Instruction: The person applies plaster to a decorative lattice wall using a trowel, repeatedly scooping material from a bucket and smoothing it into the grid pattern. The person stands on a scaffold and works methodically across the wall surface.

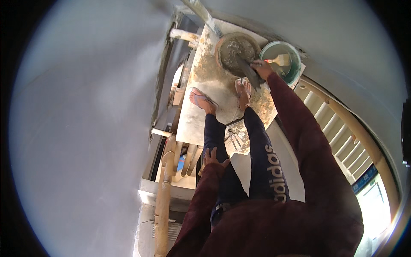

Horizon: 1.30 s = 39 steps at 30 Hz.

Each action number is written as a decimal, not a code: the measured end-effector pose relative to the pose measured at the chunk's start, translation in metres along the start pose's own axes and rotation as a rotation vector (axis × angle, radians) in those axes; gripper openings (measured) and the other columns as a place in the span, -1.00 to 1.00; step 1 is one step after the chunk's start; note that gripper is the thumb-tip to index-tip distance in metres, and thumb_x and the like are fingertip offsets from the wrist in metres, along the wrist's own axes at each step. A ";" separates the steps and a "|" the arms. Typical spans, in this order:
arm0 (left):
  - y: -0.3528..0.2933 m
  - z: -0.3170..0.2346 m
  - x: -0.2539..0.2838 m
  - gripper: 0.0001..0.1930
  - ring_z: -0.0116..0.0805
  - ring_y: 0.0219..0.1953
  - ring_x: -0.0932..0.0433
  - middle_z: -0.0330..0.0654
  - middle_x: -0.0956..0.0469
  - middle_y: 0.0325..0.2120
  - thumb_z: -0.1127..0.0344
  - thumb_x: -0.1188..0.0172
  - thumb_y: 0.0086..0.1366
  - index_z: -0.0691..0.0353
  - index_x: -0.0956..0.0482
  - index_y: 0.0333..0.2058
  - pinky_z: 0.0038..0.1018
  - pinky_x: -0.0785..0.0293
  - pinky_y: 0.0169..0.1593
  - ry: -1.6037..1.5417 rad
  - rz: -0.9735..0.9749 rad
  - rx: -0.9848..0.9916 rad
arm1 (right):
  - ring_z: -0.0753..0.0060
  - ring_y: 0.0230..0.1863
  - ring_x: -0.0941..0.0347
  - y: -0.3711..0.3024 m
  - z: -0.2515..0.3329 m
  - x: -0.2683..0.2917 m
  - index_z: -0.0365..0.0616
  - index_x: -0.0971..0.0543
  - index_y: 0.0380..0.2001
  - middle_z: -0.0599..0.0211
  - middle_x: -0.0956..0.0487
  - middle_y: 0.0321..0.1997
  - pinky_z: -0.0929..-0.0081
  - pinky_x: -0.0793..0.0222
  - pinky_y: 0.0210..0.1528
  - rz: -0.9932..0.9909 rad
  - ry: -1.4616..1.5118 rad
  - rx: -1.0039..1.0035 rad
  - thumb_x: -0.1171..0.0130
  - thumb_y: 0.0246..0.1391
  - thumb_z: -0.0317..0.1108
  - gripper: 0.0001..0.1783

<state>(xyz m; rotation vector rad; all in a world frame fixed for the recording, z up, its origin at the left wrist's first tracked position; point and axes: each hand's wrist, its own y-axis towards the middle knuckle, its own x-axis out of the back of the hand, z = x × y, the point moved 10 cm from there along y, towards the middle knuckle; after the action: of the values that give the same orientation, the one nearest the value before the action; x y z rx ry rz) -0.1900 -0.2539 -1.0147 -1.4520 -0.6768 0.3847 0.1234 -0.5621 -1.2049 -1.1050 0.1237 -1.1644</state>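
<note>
My right hand [262,69] is closed on a plastering trowel [249,73], whose long grey blade slants over the near right rim of a round tub [219,59]. Wet grey mortar [235,49] fills much of that tub. Close on its right stands a green bucket [296,66] with cloudy liquid inside and a wide paintbrush [280,60] across it. My left hand [214,158] rests on my left leg near the knee, holding nothing, its fingers spread.
I stand in flip-flops on a stained board [188,124] laid as a platform. Between my legs lies a metal hand tool [234,139]. Bamboo poles [163,201] and an opening border the left side. A plastered wall [81,128] rises at left; a curved rail [364,137] runs at right.
</note>
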 end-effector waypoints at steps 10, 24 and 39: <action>0.040 0.002 -0.006 -0.38 -0.02 0.28 -0.06 -0.05 -0.17 0.22 0.04 -0.24 0.04 0.11 -0.38 0.09 -0.16 0.01 0.32 0.051 -0.192 -0.066 | 0.14 0.00 -0.49 0.089 -0.027 -0.087 0.02 -0.60 -0.09 0.12 -0.57 -0.05 0.35 -0.34 0.07 -0.018 0.036 -0.170 -0.08 0.05 -0.02 -0.58; 0.042 -0.002 -0.010 -0.42 -0.05 0.27 -0.09 -0.10 -0.21 0.20 0.06 -0.27 0.01 0.07 -0.44 0.04 -0.13 -0.03 0.29 0.011 -0.182 -0.109 | 0.26 -0.04 -0.50 0.105 0.001 -0.111 0.08 -0.30 0.17 0.36 -0.52 -0.03 0.33 -0.42 -0.13 0.065 -0.939 0.215 -0.32 -0.29 -0.41 -0.17; 0.045 -0.014 -0.001 -0.47 0.01 0.23 -0.16 -0.04 -0.27 0.15 0.13 -0.29 0.02 0.16 -0.47 -0.01 -0.17 -0.08 0.28 0.002 -0.171 -0.152 | 0.04 -0.06 -0.46 0.132 -0.095 -0.109 -0.06 -0.49 -0.10 0.10 -0.54 -0.18 0.31 -0.39 -0.05 -0.016 0.264 0.500 -0.28 -0.32 -0.24 -0.44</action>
<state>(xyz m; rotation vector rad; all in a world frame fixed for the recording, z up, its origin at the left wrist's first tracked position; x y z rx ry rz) -0.1745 -0.2606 -1.0591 -1.5240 -0.8363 0.2022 0.1058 -0.5416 -1.3989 -0.5122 0.0235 -1.2645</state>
